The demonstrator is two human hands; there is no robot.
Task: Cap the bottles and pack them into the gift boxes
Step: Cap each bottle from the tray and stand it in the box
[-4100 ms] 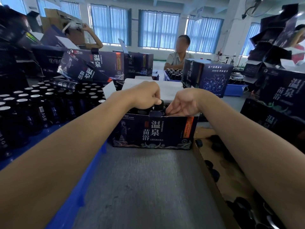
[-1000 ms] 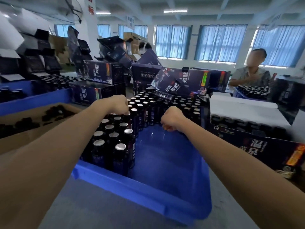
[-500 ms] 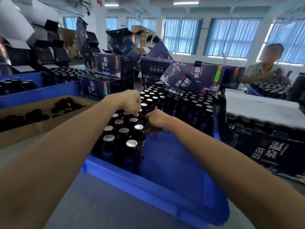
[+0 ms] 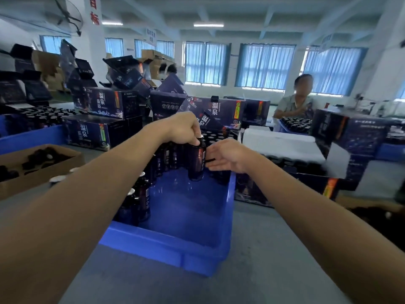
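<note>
The job looks to be in its middle stretch: the blue crate (image 4: 166, 249) has its near right part bare while rows of bottles (image 4: 140, 200) stand along its left side and far end. Those nearest show silver tops with no black cap on them, so by my reading many are left to cap and pack. The open gift box (image 4: 285, 187) just right of the crate seems to hold dark bottle tops under its white flap, though blur keeps me from counting them. Loose black caps lie in the cardboard box (image 4: 39, 163) on the left. Right now 1 bottle (image 4: 197, 161) is held upright over the far part of the crate, seemingly raised off its floor. The left hand (image 4: 184, 128) grasps it from above, fingers curled round its neck and top. The right hand (image 4: 228, 155) reaches in from the right with fingers stretched out almost straight to the bottle's side, touching or nearly so. This bottle is small and dark, with a label printed in white, and a glimpse of silver at its top suggests it is uncapped.
</note>
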